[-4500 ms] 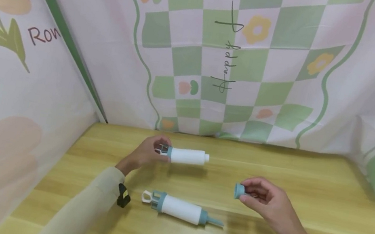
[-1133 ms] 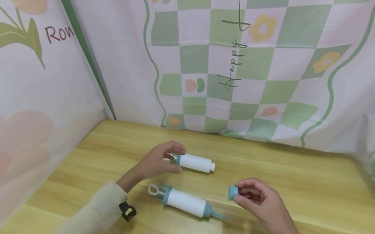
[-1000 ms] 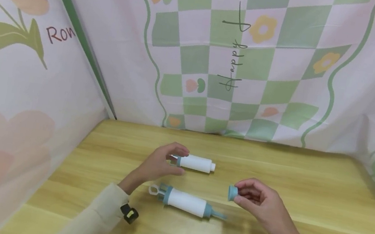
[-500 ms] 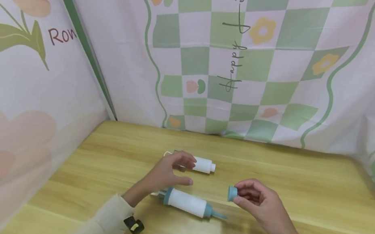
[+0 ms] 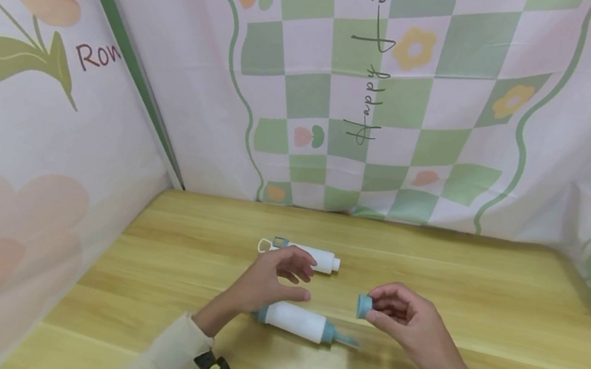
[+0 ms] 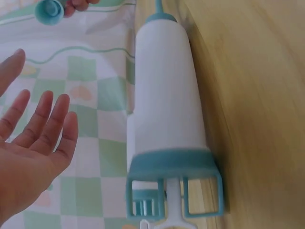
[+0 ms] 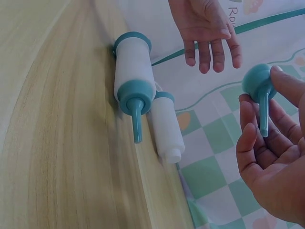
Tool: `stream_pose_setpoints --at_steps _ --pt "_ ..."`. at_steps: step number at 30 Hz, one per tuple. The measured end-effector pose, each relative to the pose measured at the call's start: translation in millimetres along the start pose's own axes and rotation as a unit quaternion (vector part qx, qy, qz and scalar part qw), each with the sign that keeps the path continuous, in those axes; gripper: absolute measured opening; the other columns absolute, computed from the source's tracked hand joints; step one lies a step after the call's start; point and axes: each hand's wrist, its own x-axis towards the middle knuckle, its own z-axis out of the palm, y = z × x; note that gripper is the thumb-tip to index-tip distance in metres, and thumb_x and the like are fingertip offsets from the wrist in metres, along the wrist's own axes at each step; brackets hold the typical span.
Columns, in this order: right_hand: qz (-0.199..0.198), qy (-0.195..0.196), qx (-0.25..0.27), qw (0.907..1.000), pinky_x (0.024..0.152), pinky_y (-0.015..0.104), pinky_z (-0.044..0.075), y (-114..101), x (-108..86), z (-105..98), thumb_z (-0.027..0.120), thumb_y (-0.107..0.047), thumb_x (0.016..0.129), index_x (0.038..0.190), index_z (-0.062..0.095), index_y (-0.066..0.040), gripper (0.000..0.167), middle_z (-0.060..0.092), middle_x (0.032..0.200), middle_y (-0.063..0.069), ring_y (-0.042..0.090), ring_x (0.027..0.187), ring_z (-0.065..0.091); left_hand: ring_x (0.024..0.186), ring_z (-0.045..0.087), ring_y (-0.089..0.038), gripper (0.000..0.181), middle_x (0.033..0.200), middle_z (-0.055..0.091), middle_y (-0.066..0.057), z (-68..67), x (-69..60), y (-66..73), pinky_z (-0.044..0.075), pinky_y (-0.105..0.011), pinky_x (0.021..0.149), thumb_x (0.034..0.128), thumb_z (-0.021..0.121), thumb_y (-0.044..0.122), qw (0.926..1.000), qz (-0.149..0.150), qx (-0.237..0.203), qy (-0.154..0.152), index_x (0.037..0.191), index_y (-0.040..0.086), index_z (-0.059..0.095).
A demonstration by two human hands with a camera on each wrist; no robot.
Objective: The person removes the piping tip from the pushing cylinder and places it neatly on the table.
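My right hand [image 5: 418, 323] pinches a teal nozzle cap [image 5: 364, 306] above the table, its wide mouth facing left. In the right wrist view the cap's thin spout [image 7: 264, 112] points back along the palm. My left hand [image 5: 262, 282] hovers with fingers loosely bent and nothing in them. Below it lies a syringe-like tube [image 5: 294, 321], with a white barrel, teal collar and teal spout; the left hand hides its handle end in the head view. Behind, a second tube [image 5: 325, 261] lies with a bare white tip and a ring handle [image 5: 264, 245].
Both tubes lie on a wooden table [image 5: 487, 292]. A checked, flowered cloth [image 5: 389, 103] hangs along the back edge, and another flowered cloth [image 5: 45, 151] hangs at the left. A black strap [image 5: 212, 366] sits on the left sleeve.
The left hand has set down the rear tube and let go of it. It has since moved right and nearer, over the front tube's handle. The right hand keeps holding the nozzle cap.
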Motion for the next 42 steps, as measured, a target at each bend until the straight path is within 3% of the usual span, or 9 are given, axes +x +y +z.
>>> stream_pose_setpoints --at_steps 4,13,20,31,42 --pt "0.006 0.003 -0.006 1.0000 0.075 0.031 0.058 1 0.2 0 0.070 -0.010 0.094 0.112 0.061 0.001 0.023 0.068 0.099 0.013 0.020 0.087 0.068 0.095 0.066 -0.034 0.041 0.103 0.068 -0.008 4.6 0.1 1.1 0.055 -0.040 0.085 0.0813 0.081 0.001 1.0000 0.006 -0.006 -0.004 0.118 0.000 0.063" --pt "-0.011 -0.004 0.006 0.9999 0.074 0.029 0.057 0 -0.4 4 0.069 -0.006 0.094 0.112 0.062 0.002 0.021 0.068 0.099 0.011 0.018 0.087 0.068 0.096 0.066 -0.024 0.039 0.103 0.067 -0.007 11.0 -1.5 -0.6 0.054 -0.046 0.086 0.0819 0.081 0.002 0.9997 -0.013 0.012 -0.014 0.117 0.007 0.065" --pt "-0.015 -0.010 0.016 0.9997 0.073 0.029 0.058 0 1.2 8 0.069 -0.004 0.094 0.111 0.062 0.003 0.020 0.068 0.098 0.012 0.017 0.086 0.069 0.095 0.066 -0.019 0.042 0.105 0.066 -0.014 20.1 -0.7 3.4 0.055 -0.038 0.085 0.0813 0.082 0.001 0.9996 0.002 0.004 -0.028 0.119 0.006 0.064" --pt "-0.019 -0.015 0.005 0.9997 0.074 0.029 0.057 0 2.1 11 0.069 -0.006 0.094 0.111 0.062 0.001 0.020 0.070 0.098 0.009 0.018 0.087 0.069 0.091 0.065 -0.012 0.040 0.102 0.066 -0.006 35.6 -1.1 8.2 0.055 -0.032 0.084 0.0815 0.083 0.005 0.9995 0.010 -0.007 -0.030 0.117 0.006 0.064" --pt "-0.015 -0.015 0.000 0.9998 0.074 0.030 0.057 -1 1.2 12 0.069 -0.007 0.094 0.112 0.062 -0.001 0.020 0.069 0.099 0.009 0.018 0.088 0.068 0.091 0.065 -0.013 0.040 0.100 0.067 -0.005 44.5 3.9 13.4 0.056 -0.032 0.084 0.0802 0.081 -0.004 0.9990 -0.004 -0.028 -0.035 0.117 -0.002 0.064"
